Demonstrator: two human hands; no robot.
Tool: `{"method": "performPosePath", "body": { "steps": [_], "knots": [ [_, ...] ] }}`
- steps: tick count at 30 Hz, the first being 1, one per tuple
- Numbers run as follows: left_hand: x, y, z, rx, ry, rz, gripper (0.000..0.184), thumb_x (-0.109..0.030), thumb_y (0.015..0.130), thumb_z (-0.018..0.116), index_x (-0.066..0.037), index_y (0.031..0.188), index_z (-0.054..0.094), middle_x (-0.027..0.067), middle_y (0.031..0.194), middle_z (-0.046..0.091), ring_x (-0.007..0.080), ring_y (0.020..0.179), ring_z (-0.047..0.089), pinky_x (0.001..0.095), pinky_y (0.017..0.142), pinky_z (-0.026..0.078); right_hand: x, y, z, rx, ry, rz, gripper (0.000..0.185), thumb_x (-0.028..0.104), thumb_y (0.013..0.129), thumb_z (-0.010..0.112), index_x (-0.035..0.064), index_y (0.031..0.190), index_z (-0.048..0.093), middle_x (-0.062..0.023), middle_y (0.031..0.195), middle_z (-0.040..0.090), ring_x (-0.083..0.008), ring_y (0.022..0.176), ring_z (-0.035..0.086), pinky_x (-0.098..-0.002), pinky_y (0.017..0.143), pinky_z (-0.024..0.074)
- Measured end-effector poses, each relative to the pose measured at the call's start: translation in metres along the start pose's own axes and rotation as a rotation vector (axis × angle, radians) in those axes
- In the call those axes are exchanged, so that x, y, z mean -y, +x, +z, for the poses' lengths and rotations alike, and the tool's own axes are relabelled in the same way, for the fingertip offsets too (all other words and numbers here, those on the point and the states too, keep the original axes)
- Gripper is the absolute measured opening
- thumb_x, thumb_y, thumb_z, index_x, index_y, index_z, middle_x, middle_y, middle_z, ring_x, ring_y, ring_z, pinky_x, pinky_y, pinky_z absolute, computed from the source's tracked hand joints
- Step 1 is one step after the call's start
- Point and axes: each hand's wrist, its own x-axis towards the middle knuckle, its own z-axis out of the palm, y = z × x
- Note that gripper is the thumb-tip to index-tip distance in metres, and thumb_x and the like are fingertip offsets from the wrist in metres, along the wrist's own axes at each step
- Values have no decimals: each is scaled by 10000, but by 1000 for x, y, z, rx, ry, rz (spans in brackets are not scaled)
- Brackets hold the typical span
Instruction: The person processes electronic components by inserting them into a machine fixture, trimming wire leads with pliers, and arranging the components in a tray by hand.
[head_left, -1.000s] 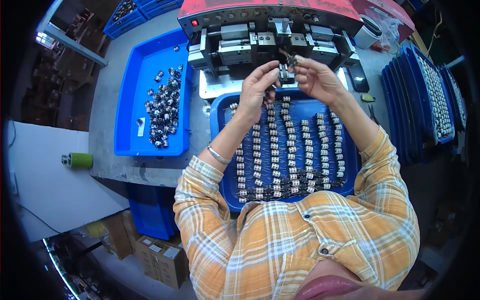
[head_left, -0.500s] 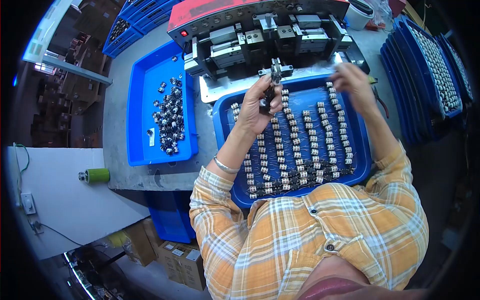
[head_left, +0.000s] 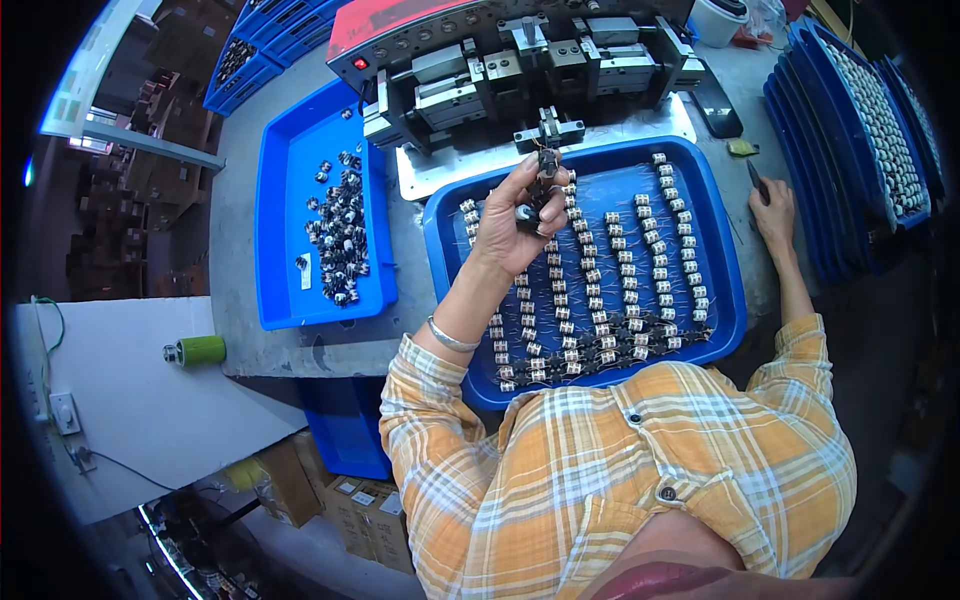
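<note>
My left hand [head_left: 515,220] is closed around several small dark parts [head_left: 545,180], just in front of the machine's metal fixture [head_left: 549,130]. Thin wires stick up from the uppermost part. Over on the right, my right hand [head_left: 774,214] is closed on a dark-handled tool [head_left: 759,184] at the bench, beside the blue tray [head_left: 737,290]. Rows of small white-and-black wound parts [head_left: 610,342] lie in that tray, below and between my hands. The tool's tip is too small to tell.
The red machine [head_left: 400,35] stands at the back. A blue bin [head_left: 272,215] of loose parts is at left. Stacked blue trays [head_left: 815,160] stand at right, near a black phone-like object [head_left: 716,106] and a small yellow-green item [head_left: 742,148]. A green cylinder [head_left: 203,350] lies at far left.
My right hand has left the parts near my left hand, moved right and down to the bench, and taken hold of the tool. My left hand keeps its parts. The camera view has shifted.
</note>
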Motion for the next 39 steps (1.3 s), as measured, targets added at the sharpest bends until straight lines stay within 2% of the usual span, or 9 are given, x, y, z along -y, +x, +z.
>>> {"method": "performPosePath", "body": {
  "steps": [2, 3, 5, 8, 11, 15, 20, 30, 39],
  "knots": [
    [0, -3, -3, -11, -38, 14, 267, -217, 894, 464, -23, 1076, 483, 82, 846, 561, 105, 523, 443, 204, 419, 345, -8, 0, 4, -113, 670, 246, 353, 305, 824, 510, 28, 1029, 586, -81, 861, 578, -231, 820, 549, -351, 757, 434],
    [0, -4, -1, -31, -27, 27, 270, -216, 897, 459, -22, 1084, 476, 74, 841, 555, 103, 524, 440, 203, 419, 347, -10, 5, -11, 127, 1176, 629, 321, 267, 827, 500, 19, 1015, 580, -69, 804, 585, -203, 772, 567, -333, 751, 458],
    [-1, -6, 2, -48, -6, 15, 282, -223, 900, 457, -17, 1091, 467, 66, 836, 547, 100, 528, 438, 202, 420, 347, -19, 8, -17, 313, 2210, 677, 333, 254, 833, 485, -1, 1039, 545, -97, 863, 574, -205, 803, 560, -343, 770, 472],
    [3, -5, 3, -42, -43, -5, 300, -247, 904, 452, -12, 1090, 462, 48, 821, 537, 97, 534, 429, 203, 423, 340, 59, 5, -77, 554, 2327, 529, 390, 262, 858, 431, -37, 1107, 466, -127, 952, 535, -206, 856, 536, -322, 698, 505],
    [8, -8, 6, -21, -133, -20, 303, -265, 898, 467, -16, 1070, 484, 43, 803, 546, 98, 535, 433, 203, 426, 341, 97, 5, -96, 907, 2378, 343, 408, 260, 862, 407, -64, 1108, 442, -62, 741, 434, -128, 686, 450, -200, 456, 413],
    [11, -14, 11, 20, -249, -33, 299, -267, 908, 440, -22, 1075, 478, 32, 771, 524, 102, 541, 402, 210, 429, 328, 169, -6, -125, 1029, 2263, 577, 499, 354, 872, 380, -45, 1170, 412, -56, 742, 462, -102, 659, 454, -191, 413, 371],
    [11, -21, 11, -9, -273, -17, 294, -267, 908, 438, -27, 1072, 484, 27, 753, 516, 102, 536, 403, 213, 423, 329, 196, -19, -118, 1373, 1974, 301, 465, 323, 847, 465, -29, 1149, 440, -12, 687, 483, -32, 511, 418, -149, 327, 287],
    [15, -23, 12, -22, -78, 35, 317, -281, 901, 460, -18, 1073, 504, 38, 770, 537, 94, 539, 443, 211, 454, 352, 228, -22, -136, 692, 1204, -442, 323, 176, 784, 595, -10, 1044, 555, -2, 669, 515, -61, 571, 445, -205, 487, 352],
    [19, -24, 11, -75, 22, 28, 334, -254, 897, 464, 2, 1111, 477, 47, 757, 543, 96, 541, 440, 205, 433, 340, 227, -19, -136, 592, 1102, -543, 323, 148, 765, 576, -27, 1036, 553, -46, 715, 518, -104, 580, 471, -240, 492, 384]
  ]
}}
